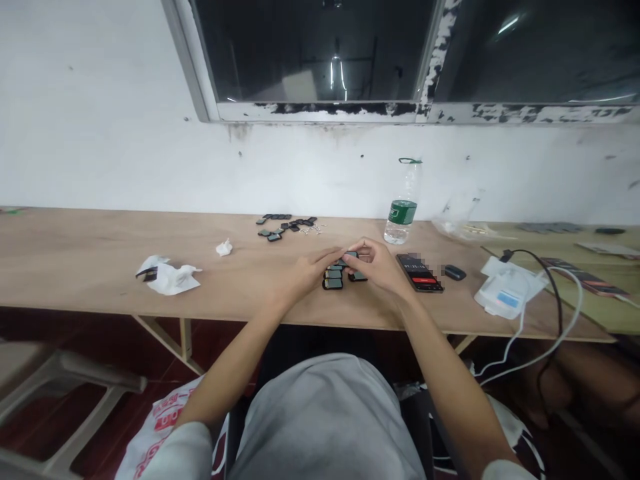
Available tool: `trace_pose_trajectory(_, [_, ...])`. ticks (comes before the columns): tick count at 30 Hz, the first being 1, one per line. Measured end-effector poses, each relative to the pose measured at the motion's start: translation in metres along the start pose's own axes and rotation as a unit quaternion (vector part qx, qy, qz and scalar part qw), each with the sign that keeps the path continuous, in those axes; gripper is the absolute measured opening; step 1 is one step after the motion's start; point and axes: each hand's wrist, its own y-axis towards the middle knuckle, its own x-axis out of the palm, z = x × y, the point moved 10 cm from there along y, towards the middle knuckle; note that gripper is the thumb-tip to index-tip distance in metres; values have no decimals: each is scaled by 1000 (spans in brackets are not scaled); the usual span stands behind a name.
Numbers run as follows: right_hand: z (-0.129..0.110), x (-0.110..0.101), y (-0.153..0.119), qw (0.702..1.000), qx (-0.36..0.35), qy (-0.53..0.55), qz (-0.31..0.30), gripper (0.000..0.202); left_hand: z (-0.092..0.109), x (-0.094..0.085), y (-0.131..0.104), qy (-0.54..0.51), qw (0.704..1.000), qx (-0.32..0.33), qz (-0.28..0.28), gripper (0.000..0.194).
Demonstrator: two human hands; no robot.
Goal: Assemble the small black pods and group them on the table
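Note:
Small rounded pieces with black rims and grey-green faces, like little display modules, lie on the table in front of me. Several form a short column (333, 283) just below my hands, and another piece (358, 275) sits to its right, partly under my right hand. My right hand (375, 265) curls with thumb and fingers around one such piece (352, 254) at the column's top. My left hand (318, 264) reaches in from the left, its fingers stretched out straight and fingertips meeting that piece's left side. The left thumb is hidden.
More black-rimmed pieces (275, 235) lie farther back, beside small white scraps (313, 229). A water bottle (400, 213), a phone (421, 273), a small black object (455, 272) and a white cabled device (503, 297) stand right. Crumpled tissues (175, 277) lie left.

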Motion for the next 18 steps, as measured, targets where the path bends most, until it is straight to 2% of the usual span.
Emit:
trace_pose_trajectory(4, [3, -1, 1, 1000, 4, 8, 5, 39, -5, -1, -1, -41, 999, -1, 20, 55])
trace_pose_trajectory(12, [8, -2, 3, 999, 11, 34, 2, 41, -1, -7, 6, -90, 996, -2, 8, 39])
trace_pose_trajectory(15, [6, 0, 3, 999, 13, 34, -7, 42, -3, -12, 9, -106, 994, -27, 22, 33])
trace_pose_trajectory(18, [8, 0, 3, 999, 22, 28, -6, 41, -11, -20, 10, -120, 988, -84, 38, 31])
